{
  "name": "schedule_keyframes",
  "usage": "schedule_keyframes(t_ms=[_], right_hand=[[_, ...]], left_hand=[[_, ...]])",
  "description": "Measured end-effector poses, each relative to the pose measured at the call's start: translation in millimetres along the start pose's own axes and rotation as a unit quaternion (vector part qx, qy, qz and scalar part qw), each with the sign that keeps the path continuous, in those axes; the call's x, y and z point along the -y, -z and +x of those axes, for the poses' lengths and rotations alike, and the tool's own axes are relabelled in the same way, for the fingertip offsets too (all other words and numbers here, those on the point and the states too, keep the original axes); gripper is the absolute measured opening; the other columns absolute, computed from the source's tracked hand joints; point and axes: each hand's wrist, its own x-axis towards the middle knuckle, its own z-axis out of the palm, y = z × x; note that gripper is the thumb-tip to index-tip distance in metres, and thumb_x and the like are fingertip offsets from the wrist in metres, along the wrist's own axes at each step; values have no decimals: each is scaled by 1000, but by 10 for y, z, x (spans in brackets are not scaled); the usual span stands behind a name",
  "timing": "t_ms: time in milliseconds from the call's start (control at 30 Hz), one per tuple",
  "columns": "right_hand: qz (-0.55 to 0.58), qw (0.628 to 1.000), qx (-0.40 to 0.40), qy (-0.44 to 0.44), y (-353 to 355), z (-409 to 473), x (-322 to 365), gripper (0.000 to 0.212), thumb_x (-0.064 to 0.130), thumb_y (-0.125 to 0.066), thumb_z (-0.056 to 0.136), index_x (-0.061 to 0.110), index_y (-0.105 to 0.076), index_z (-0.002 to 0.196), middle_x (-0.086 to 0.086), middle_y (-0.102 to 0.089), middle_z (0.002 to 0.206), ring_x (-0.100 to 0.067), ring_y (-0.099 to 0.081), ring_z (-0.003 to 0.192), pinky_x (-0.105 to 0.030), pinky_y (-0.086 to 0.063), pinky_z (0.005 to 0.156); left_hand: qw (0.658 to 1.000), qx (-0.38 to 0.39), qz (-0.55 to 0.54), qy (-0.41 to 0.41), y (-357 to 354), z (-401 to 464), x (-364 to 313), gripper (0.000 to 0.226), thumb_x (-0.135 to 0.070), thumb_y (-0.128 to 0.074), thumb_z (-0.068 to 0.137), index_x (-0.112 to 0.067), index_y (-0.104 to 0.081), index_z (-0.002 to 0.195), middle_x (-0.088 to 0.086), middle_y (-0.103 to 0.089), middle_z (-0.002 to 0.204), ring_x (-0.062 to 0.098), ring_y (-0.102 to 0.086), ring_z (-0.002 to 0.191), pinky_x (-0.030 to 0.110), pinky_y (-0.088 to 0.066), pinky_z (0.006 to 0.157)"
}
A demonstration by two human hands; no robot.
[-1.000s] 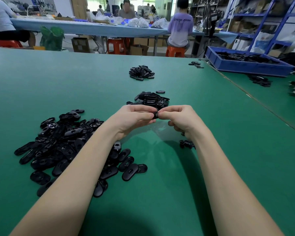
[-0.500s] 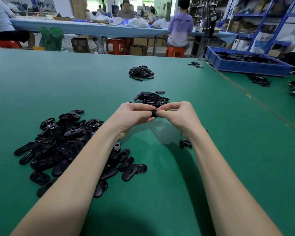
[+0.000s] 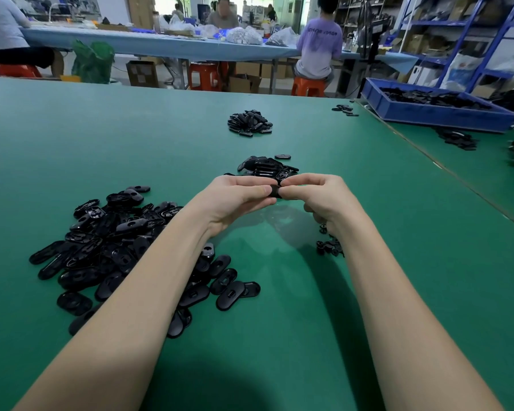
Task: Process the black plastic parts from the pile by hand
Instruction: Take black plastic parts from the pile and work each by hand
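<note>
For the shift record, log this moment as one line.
left hand: pinches black part | right hand: pinches same part | big pile: left, on green table

The scene is brightly and evenly lit from overhead, with cool daylight coming through the windows at the far wall. The green surface (image 3: 131,137) shows a soft sheen and faint pale reflections below the left hand (image 3: 235,200) and right hand (image 3: 321,197). Soft-edged shadows fall beneath both forearms, and a broad dark shadow spreads at the bottom centre. The glossy black parts in the near pile (image 3: 116,241) catch small highlights. The wide-angle lens bends the surface edges and stretches the forearms at the lower corners. The foreground is sharp; the background workers and the shelving (image 3: 457,31) look softer, slightly smeared.
</note>
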Motion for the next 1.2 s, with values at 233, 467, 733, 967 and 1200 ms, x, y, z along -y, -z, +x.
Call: schedule_keyframes(t_ms=[233, 467, 733, 967, 1200], right_hand=[[36, 996, 53, -57, 66, 49, -69, 17, 28, -87, 77, 26, -82, 93, 4, -70, 83, -7, -40, 49, -19, -24, 42], [7, 999, 45, -22, -9, 50, -114, 14, 36, -92, 67, 34, -82, 75, 12, -58, 57, -5, -39, 47, -17, -25, 39], [-60, 998, 11, 17, -99, 78, -125, 4, 24, -83, 76, 27, -80, 77, 21, -55, 45, 4, -47, 40, -8, -32, 40], [-69, 997, -5, 27, -145, 102, -182, 5, 27, -83, 74, 25, -78, 73, 18, -65, 60, -1, -54, 57, -17, -40, 53], [-94, 994, -17, 57, -123, 108, -212, 7, 29, -84, 71, 25, -78, 73, 16, -71, 67, 12, -58, 55, -4, -38, 46]], left_hand=[[1000, 16, 2, 16, 16, -4, -23, 18, 6, -62, 92, 0, -73, 105, 18, -75, 104, 20, -75, 89, 18, -58, 76], [993, -45, 105, -32, -40, 16, 55, 17, 7, -68, 87, -8, -75, 87, 8, -76, 84, 17, -71, 78, 19, -58, 76], [977, -104, 180, -50, -42, 33, 116, 19, 6, -68, 87, -12, -74, 85, 8, -73, 81, 22, -67, 82, 31, -56, 94], [972, -91, 209, -57, 0, 23, 143, 21, 2, -76, 83, -19, -75, 87, 2, -77, 83, 15, -68, 83, 28, -54, 91], [969, -94, 221, -52, -3, 15, 154, 18, -1, -79, 81, -17, -75, 90, 6, -77, 86, 14, -68, 81, 27, -55, 89]])
